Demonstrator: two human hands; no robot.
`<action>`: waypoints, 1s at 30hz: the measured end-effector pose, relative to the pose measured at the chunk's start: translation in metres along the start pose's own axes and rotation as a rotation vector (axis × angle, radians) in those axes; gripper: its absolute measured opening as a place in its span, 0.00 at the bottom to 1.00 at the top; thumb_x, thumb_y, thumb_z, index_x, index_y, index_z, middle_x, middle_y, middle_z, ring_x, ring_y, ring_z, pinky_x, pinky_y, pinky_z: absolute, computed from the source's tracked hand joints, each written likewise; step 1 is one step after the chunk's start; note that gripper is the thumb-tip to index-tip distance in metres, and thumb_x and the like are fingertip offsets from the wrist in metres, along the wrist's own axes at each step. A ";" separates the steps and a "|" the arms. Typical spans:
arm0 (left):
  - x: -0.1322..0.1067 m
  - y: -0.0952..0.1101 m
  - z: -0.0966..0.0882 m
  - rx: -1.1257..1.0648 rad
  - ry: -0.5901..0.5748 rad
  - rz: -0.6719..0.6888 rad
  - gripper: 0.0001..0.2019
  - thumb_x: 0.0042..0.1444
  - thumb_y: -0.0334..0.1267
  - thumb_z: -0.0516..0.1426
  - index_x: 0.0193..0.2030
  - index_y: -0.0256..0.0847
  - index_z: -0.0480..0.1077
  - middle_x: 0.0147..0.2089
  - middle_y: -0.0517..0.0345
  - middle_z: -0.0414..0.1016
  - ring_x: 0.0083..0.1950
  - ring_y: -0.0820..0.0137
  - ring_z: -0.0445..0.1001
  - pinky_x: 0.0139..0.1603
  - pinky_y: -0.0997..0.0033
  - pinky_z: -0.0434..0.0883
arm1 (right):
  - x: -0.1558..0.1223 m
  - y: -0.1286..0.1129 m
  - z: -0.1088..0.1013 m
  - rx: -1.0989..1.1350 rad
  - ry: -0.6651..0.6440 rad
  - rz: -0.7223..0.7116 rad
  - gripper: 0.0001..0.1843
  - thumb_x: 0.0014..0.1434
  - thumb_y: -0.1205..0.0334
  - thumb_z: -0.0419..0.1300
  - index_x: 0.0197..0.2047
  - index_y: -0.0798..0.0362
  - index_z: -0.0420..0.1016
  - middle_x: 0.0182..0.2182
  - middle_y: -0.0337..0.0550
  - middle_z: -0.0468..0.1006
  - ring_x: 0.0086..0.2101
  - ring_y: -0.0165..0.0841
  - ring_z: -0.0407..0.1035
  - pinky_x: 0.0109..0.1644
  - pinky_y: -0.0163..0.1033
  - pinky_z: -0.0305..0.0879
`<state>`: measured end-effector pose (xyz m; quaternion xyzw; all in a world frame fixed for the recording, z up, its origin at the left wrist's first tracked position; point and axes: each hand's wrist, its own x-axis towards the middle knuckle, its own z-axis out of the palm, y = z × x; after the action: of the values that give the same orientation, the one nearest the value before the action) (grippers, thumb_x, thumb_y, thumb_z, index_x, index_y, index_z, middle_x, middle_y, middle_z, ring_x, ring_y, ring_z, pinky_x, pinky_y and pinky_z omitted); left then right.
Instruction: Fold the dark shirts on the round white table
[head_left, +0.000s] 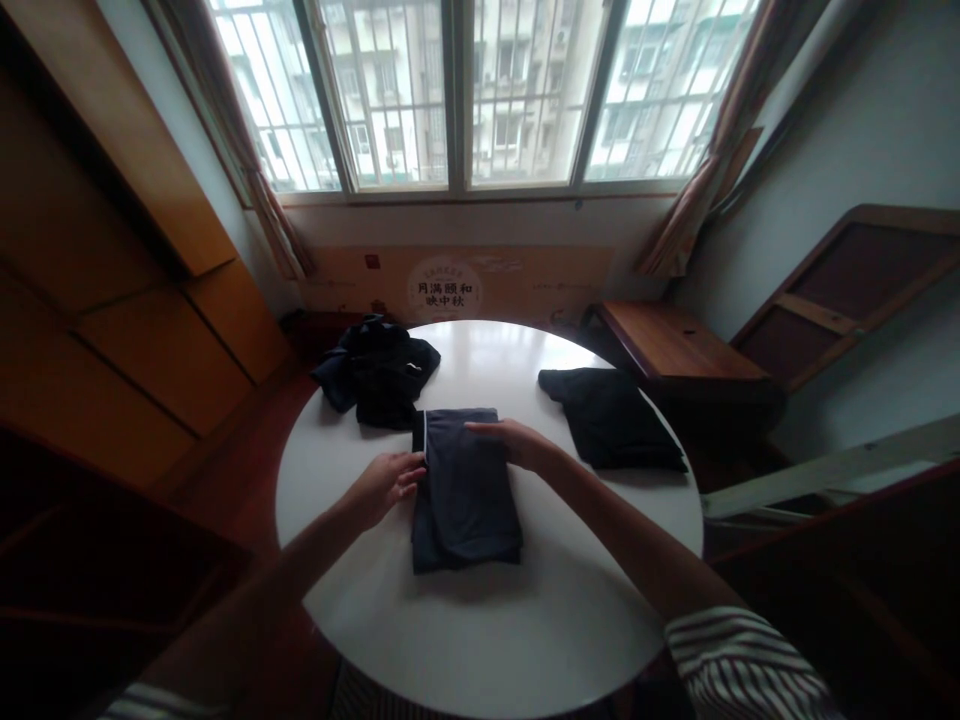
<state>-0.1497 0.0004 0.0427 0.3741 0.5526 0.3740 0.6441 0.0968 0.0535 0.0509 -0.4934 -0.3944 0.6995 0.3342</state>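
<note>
A dark folded garment with a thin white trim (465, 495) lies in the middle of the round white table (525, 620). My left hand (384, 485) rests at the garment's left edge, fingers curled against the cloth. Over the garment's upper right part, my right hand (511, 440) lies flat with fingers stretched out. A rumpled dark garment (375, 372) sits at the table's far left. A flat dark garment (611, 418) lies at the far right.
A wooden bench or low table (675, 345) stands right of the round table, below the barred window (465, 90). Orange-brown cabinets (112, 250) line the left wall. A wooden frame (855, 290) leans against the right wall.
</note>
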 end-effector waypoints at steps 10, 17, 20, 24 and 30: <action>0.006 -0.008 0.018 0.059 -0.096 0.228 0.29 0.46 0.52 0.70 0.51 0.36 0.76 0.53 0.46 0.79 0.54 0.55 0.77 0.55 0.60 0.74 | -0.019 0.011 0.005 0.228 -0.209 -0.193 0.25 0.50 0.59 0.73 0.50 0.54 0.74 0.36 0.44 0.83 0.37 0.39 0.79 0.43 0.43 0.77; 0.013 -0.013 0.067 -0.078 -0.491 0.158 0.32 0.44 0.41 0.73 0.56 0.37 0.72 0.58 0.44 0.76 0.57 0.54 0.75 0.62 0.54 0.71 | -0.047 -0.017 -0.030 0.316 0.051 -0.266 0.17 0.58 0.61 0.67 0.51 0.52 0.74 0.35 0.43 0.83 0.35 0.39 0.79 0.43 0.44 0.79; 0.025 -0.008 0.113 -0.148 -0.563 0.136 0.29 0.42 0.36 0.74 0.52 0.34 0.74 0.54 0.44 0.79 0.54 0.55 0.77 0.62 0.54 0.71 | -0.060 -0.041 -0.071 0.267 0.147 -0.283 0.15 0.60 0.63 0.65 0.51 0.53 0.74 0.34 0.44 0.84 0.33 0.39 0.80 0.42 0.45 0.79; 0.046 -0.005 0.189 -0.267 -0.615 0.096 0.23 0.45 0.34 0.72 0.49 0.33 0.75 0.49 0.43 0.80 0.48 0.59 0.80 0.57 0.58 0.75 | -0.069 -0.075 -0.138 0.150 0.231 -0.271 0.12 0.61 0.66 0.63 0.48 0.55 0.75 0.32 0.46 0.84 0.30 0.38 0.79 0.38 0.43 0.79; 0.074 -0.014 0.280 -0.230 -0.563 0.008 0.26 0.50 0.34 0.69 0.55 0.35 0.69 0.46 0.45 0.80 0.39 0.64 0.81 0.40 0.66 0.80 | -0.059 -0.100 -0.210 -0.276 0.361 -0.165 0.07 0.61 0.63 0.61 0.40 0.58 0.76 0.28 0.50 0.82 0.30 0.40 0.79 0.38 0.44 0.78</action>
<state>0.1369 0.0411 0.0293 0.3897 0.3049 0.3183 0.8087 0.3218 0.0956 0.1220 -0.6173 -0.4592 0.5099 0.3848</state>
